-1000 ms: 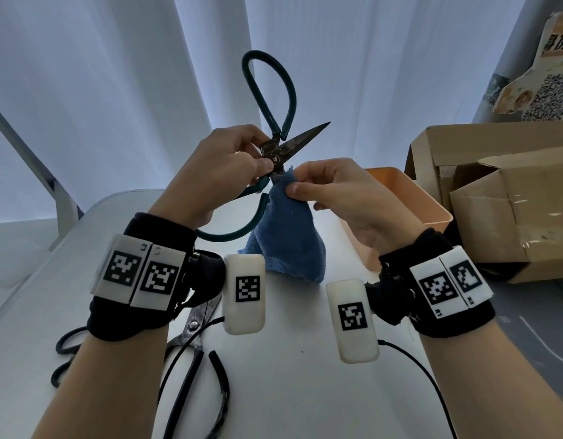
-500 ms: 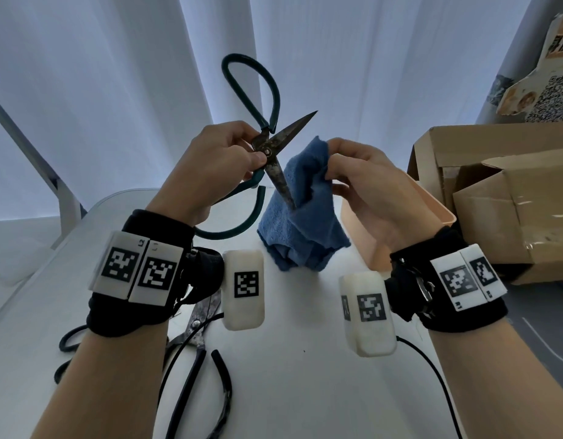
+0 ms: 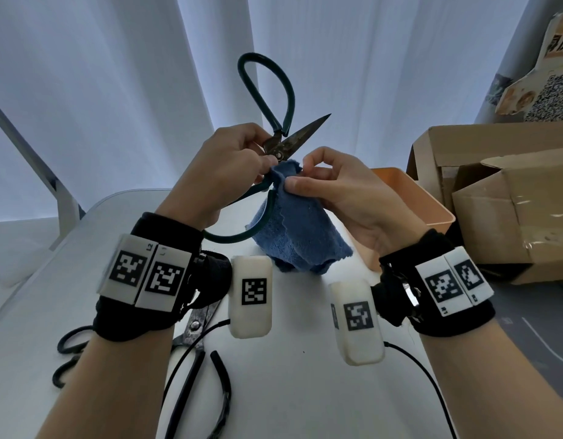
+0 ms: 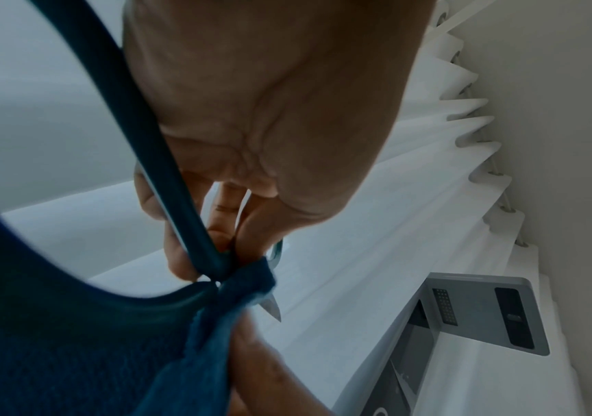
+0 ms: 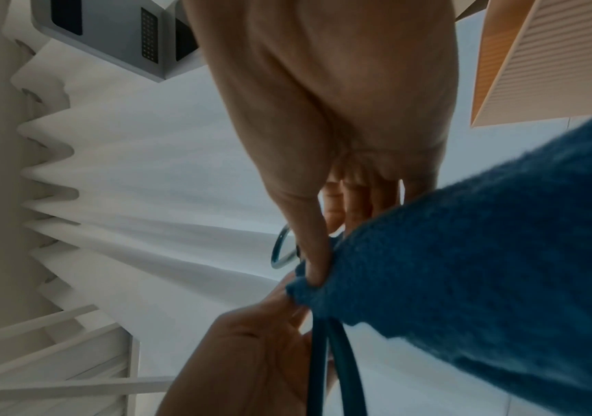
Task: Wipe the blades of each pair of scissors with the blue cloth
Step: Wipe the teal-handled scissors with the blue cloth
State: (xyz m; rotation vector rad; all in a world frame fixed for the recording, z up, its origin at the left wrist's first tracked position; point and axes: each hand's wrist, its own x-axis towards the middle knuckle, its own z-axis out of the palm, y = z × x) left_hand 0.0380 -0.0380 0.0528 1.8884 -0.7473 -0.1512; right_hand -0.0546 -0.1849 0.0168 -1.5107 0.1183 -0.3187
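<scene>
The dark-green-handled scissors [image 3: 275, 139] pinched in the left hand [image 3: 224, 172] had dull, tarnished metal blades and smooth, glossy coated loops. The blue terry cloth [image 3: 292, 229] gripped by the right hand [image 3: 343, 198] looked soft, nubby and matt. Below the left wrist, black-handled scissors [image 3: 194, 327] showed mottled, worn metal at the pivot. Right of the right hand stood a smooth matt orange plastic bin [image 3: 432, 210] and rough brown cardboard boxes [image 3: 511, 204].

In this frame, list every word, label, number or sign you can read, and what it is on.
"L2": white tag on the left wrist band; a second mark beside it is too small to read.
Orange printed card top right: characters and QR code blurred, unreadable.
Square black-and-white markers on the wrist units: patterns only, no text.
</scene>
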